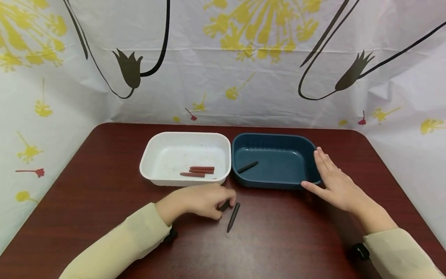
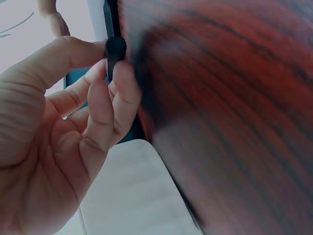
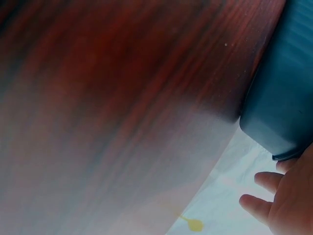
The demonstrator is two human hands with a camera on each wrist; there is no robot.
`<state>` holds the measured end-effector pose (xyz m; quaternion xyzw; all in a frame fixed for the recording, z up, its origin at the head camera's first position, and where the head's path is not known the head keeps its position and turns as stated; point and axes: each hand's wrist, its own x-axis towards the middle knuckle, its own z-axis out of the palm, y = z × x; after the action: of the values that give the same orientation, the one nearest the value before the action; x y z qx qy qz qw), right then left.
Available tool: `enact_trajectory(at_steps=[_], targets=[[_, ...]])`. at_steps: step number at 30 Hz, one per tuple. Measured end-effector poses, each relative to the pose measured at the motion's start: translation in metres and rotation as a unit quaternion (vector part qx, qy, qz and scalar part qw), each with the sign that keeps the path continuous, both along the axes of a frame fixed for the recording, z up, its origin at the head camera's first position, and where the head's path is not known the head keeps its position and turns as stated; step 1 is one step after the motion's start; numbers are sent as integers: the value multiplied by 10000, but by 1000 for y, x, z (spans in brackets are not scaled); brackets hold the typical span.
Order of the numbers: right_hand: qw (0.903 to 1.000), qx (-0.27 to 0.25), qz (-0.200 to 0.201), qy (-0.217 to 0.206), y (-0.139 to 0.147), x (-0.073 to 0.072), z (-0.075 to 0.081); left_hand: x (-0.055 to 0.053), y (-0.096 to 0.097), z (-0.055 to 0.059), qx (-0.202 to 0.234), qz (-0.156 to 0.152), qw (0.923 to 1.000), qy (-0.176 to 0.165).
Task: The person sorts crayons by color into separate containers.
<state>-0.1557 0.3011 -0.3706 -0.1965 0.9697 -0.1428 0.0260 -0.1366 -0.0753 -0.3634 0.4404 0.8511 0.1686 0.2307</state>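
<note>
My left hand (image 1: 205, 199) pinches a black crayon (image 1: 224, 205) between thumb and fingers, just in front of the white bin (image 1: 153, 179). In the left wrist view, the end of this crayon (image 2: 115, 50) shows between the fingertips. A second black crayon (image 1: 233, 217) lies on the table right beside the hand. Several reddish-brown crayons (image 1: 192, 174) lie in the white bin. One black crayon (image 1: 248, 167) rests in the left part of the dark blue bin (image 1: 271, 185). With fingers straight, my right hand (image 1: 336, 186) touches the right end of the blue bin.
Both bins stand side by side toward the back of the dark red-brown table (image 1: 278, 236). A white patterned sheet (image 1: 195, 85) hangs behind the table and along its sides.
</note>
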Motion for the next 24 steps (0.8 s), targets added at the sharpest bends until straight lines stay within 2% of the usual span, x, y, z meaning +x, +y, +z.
enact_trajectory(at_steps=[11,21,24], targets=[[9999,72,-128,-49,-1,-1,-1,-2,-3,6,431,-150,9987,-230],[10000,84,-1,-1,-1,0,1,-4,-3,10,930,-425,9945,-205],[9999,98,-37,-34,-1,1,1,-4,-1,15,905,-415,9949,-135]])
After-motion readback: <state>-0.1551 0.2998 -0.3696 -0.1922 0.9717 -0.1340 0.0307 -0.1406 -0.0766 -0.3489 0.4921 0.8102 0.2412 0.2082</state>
